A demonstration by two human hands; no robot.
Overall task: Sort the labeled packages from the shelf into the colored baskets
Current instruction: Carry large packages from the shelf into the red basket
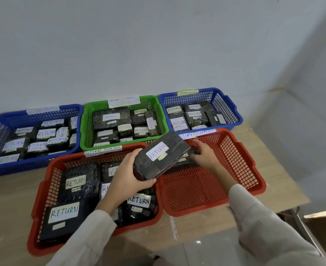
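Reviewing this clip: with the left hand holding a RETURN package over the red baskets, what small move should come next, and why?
Probably lower the package from the left hand into the right red basket. It hangs over that basket's near-empty floor, where the right hand already rests on another package, while the left red basket looks crowded.

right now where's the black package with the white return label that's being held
In the head view it is mid-frame: the black plastic-wrapped package sits tilted in the left hand, above the gap between the two red plastic baskets, with the right hand just beyond it.
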